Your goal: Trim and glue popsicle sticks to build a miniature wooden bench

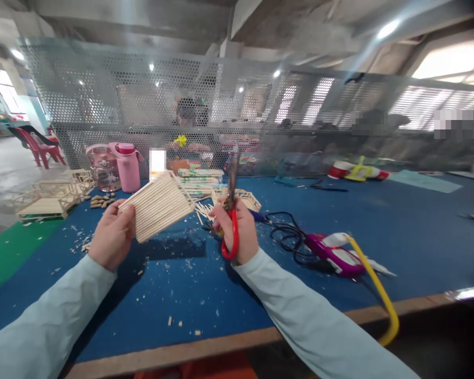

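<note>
Between thumb and fingers my left hand (112,234) grips the left edge of a panel of thin wooden sticks (161,205), lifted and tilted above the table. My right hand (239,231) is closed around a pair of red-handled scissors (234,231), whose blades point upward and look blurred. The scissors are to the right of the panel and apart from it. Behind my right hand lie loose wooden sticks (204,212) and a small stick frame (247,199), partly hidden by the hand.
Stick-built models (47,202) stand at the left, near a pink bottle (128,168) and a clear jug (104,171). A magenta glue gun (335,255) with a black cord lies right, near a yellow tube (375,284). A perforated screen (142,95) rises behind the blue table (142,316).
</note>
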A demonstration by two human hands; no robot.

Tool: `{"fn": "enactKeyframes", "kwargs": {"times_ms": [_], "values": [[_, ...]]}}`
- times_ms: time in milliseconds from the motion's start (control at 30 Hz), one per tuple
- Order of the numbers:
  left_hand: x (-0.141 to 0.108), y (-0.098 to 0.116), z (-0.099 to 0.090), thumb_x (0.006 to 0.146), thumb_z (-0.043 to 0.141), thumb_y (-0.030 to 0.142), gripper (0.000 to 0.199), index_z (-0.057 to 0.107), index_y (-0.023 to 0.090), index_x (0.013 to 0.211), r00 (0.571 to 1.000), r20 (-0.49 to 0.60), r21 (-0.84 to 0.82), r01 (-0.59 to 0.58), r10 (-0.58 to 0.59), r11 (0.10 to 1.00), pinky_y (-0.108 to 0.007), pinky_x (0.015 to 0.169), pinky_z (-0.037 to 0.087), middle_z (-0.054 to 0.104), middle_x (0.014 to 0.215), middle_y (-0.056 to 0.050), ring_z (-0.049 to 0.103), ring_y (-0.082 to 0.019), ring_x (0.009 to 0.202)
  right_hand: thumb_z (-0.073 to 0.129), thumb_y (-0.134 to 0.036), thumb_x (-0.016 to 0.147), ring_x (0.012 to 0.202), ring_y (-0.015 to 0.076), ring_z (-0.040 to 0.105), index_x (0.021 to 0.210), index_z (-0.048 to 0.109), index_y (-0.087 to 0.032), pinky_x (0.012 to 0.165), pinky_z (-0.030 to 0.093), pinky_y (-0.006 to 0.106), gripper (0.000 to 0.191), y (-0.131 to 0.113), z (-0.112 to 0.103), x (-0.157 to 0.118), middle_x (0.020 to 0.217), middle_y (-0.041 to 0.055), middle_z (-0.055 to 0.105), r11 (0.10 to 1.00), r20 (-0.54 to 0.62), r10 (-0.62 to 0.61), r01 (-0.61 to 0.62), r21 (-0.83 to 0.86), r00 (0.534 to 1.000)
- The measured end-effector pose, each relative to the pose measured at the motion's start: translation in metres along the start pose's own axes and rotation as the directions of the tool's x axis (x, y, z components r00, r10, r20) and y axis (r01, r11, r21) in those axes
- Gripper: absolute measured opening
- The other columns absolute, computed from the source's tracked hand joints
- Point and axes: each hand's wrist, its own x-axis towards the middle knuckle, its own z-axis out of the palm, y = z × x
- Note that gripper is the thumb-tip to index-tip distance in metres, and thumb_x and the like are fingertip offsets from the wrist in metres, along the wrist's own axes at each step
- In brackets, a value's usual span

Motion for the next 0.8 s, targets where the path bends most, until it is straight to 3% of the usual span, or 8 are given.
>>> {"fn": "enactKeyframes", "kwargs": {"times_ms": [100, 167, 333, 500, 667, 800], "values": [[-0.002, -0.008, 0.002, 0.070, 0.062, 0.021, 0.015, 0.053, 0.017, 0.082, 0.991, -0.041, -0.042, 0.125, -0.127, 0.991, -0.023, 0.059, 0.049, 0.062, 0.077, 0.001, 0.058, -0.010, 0.062, 0.069, -0.043, 0.063, 0.043, 0.0069, 0.047, 0.090, 0.047, -0.019, 0.039, 0.037, 0.020, 0.042, 0.002, 0.007, -0.011, 0.063, -0.0049, 0.054, 0.982, 0.157, 0.183, -0.188, 0.019, 0.971], [-0.007, -0.016, 0.004, 0.070, 0.063, 0.022, 0.016, 0.054, 0.017, 0.083, 0.982, -0.007, -0.043, 0.190, -0.191, 0.981, -0.023, 0.059, 0.051, 0.062, 0.079, 0.000, 0.059, -0.011, 0.063, 0.073, -0.039, 0.058, 0.049, 0.0087, 0.052, 0.089, 0.045, -0.019, 0.043, 0.041, 0.021, 0.046, 0.001, 0.013, -0.015, 0.067, -0.0039, 0.057, 0.970, 0.206, 0.216, -0.233, 0.063, 0.954], [-0.023, -0.029, 0.011, 0.065, 0.070, 0.026, 0.026, 0.053, 0.017, 0.082, 0.944, 0.158, -0.029, 0.297, -0.289, 0.954, -0.023, 0.061, 0.051, 0.063, 0.078, 0.000, 0.060, -0.010, 0.065, 0.076, -0.030, 0.053, 0.056, 0.0106, 0.054, 0.089, 0.047, -0.020, 0.052, 0.044, 0.024, 0.047, -0.001, 0.018, -0.011, 0.068, -0.0044, 0.058, 0.969, 0.127, 0.161, -0.181, 0.170, 0.979], [-0.029, -0.027, 0.016, 0.060, 0.075, 0.026, 0.033, 0.053, 0.017, 0.083, 0.930, 0.263, 0.009, 0.263, -0.256, 0.965, -0.022, 0.064, 0.050, 0.064, 0.079, 0.000, 0.060, -0.010, 0.069, 0.073, -0.030, 0.055, 0.044, 0.0090, 0.046, 0.089, 0.046, -0.020, 0.037, 0.033, 0.021, 0.044, -0.001, 0.014, -0.006, 0.061, -0.0065, 0.054, 0.942, 0.083, 0.248, -0.260, 0.213, 0.965], [-0.027, -0.026, 0.012, 0.055, 0.073, 0.017, 0.047, 0.051, 0.019, 0.097, 0.896, 0.332, 0.168, 0.250, -0.294, 0.954, -0.025, 0.069, 0.048, 0.066, 0.083, 0.000, 0.062, -0.013, 0.075, 0.072, -0.027, 0.055, 0.044, 0.0084, 0.045, 0.085, 0.046, -0.020, 0.041, 0.037, 0.022, 0.041, -0.003, 0.010, -0.001, 0.059, -0.0072, 0.053, 0.954, 0.003, 0.180, -0.175, 0.243, 0.984], [-0.017, -0.022, 0.002, 0.055, 0.070, 0.030, 0.038, 0.056, 0.017, 0.088, 0.951, 0.214, 0.446, 0.110, -0.225, 0.888, -0.026, 0.060, 0.046, 0.065, 0.070, -0.001, 0.061, -0.016, 0.067, 0.071, -0.025, 0.056, 0.043, 0.0085, 0.046, 0.086, 0.045, -0.020, 0.043, 0.038, 0.023, 0.040, -0.006, 0.004, 0.003, 0.057, -0.0084, 0.052, 0.960, -0.034, 0.158, -0.146, 0.238, 0.987]]}}
